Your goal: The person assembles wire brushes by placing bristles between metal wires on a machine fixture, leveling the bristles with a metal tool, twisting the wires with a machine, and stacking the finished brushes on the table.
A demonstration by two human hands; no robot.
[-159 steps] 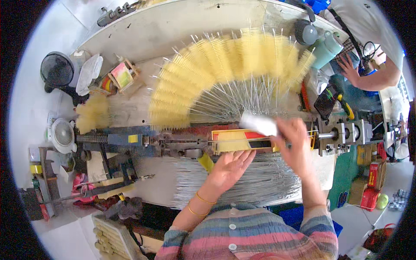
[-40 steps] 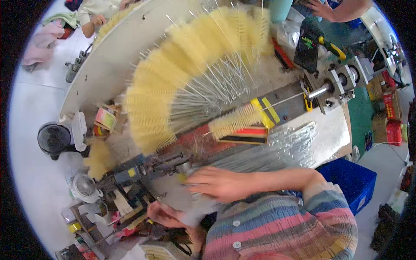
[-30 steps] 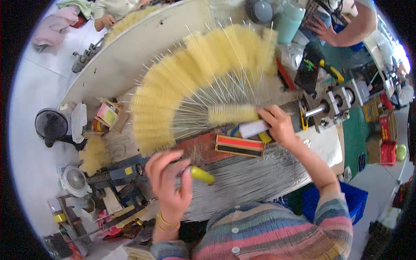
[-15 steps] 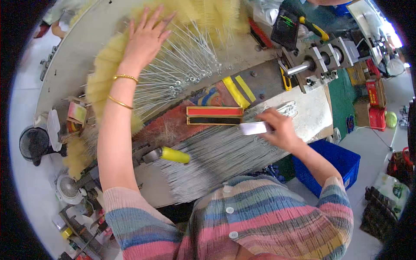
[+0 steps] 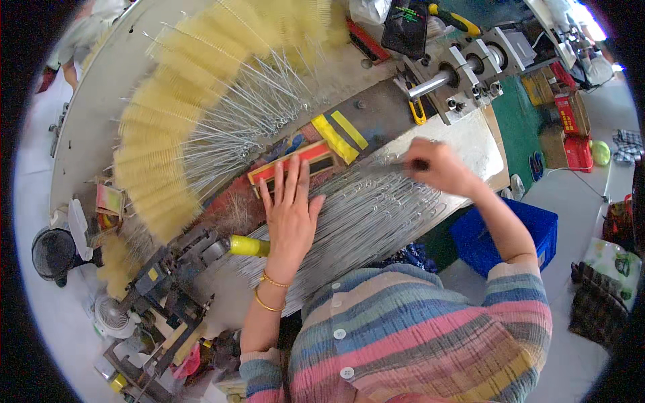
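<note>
- Far left: a small black fan point(image 5: 52, 252) sits at the desk edge, with a white fan point(image 5: 111, 316) below it, nearer the person.
- Upper left to centre: yellow brushes point(image 5: 175, 134) lie fanned out in an arc on the desk point(image 5: 87, 127), bristle ends outward, wire stems converging toward the centre.
- Lower left: a dark metal jig point(image 5: 175, 269) runs along the desk; a yellow handle point(image 5: 248, 246) projects from it and ends just beside the left wrist.
- Centre: the left hand point(image 5: 290, 208) lies palm down, fingers spread and flat, on the wires point(image 5: 363, 215). Grip: wide, holding nothing, only pressing. The fingertips reach the edge of a red and yellow bar point(image 5: 295, 161).
- Centre: the wires lie as a loose bundle of thin bare metal rods across the near desk edge, between the two hands and under both.
- Right of centre: the right hand point(image 5: 437, 164) rests at the far end of the wires, fingers curled narrow around a small dark item; what it is cannot be told.
- Upper right: a grey metal roller unit point(image 5: 470, 67) with a shaft stands on the desk, beyond the right hand.
- Lower right: a blue crate point(image 5: 531, 228) stands on the floor beside the right forearm.
</note>
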